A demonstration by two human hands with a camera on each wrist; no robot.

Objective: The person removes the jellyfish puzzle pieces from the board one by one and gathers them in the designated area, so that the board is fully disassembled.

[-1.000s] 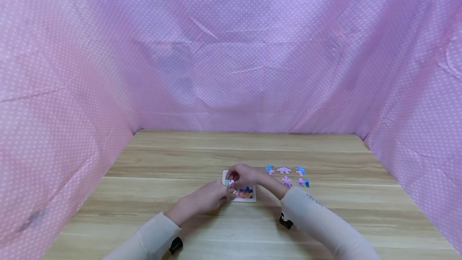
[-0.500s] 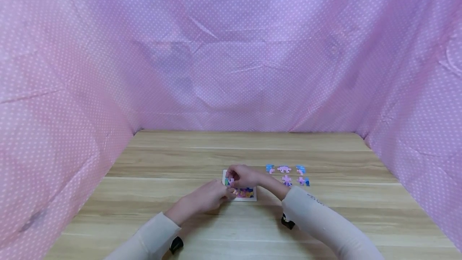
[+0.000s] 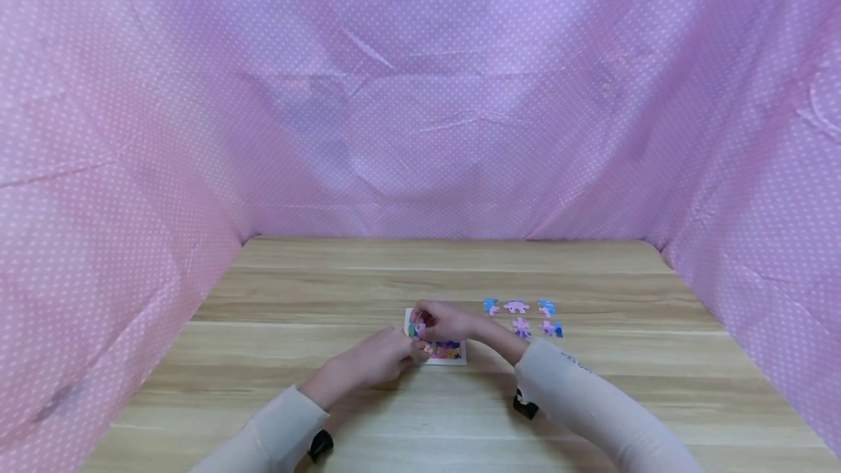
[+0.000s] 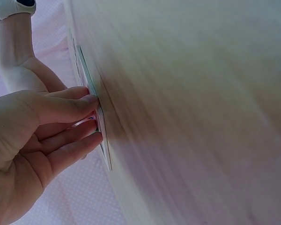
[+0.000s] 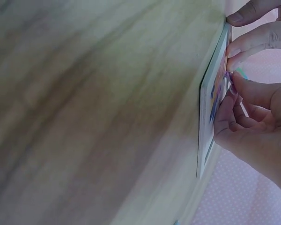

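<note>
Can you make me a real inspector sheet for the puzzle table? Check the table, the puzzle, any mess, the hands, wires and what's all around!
Surface: table with light, striped wood grain.
Puzzle: puzzle board with a pale rim lies flat, partly filled; loose pieces lie in two rows to its right.
Clutter: nothing seen.
Left hand: fingertips touch the board near its left side.
Right hand: pinches a small puzzle piece at the board; whether it's fitted in can't be told.
Cables: nothing seen.
Surroundings: pink cloth with white dots hangs behind the table and on both sides.
</note>
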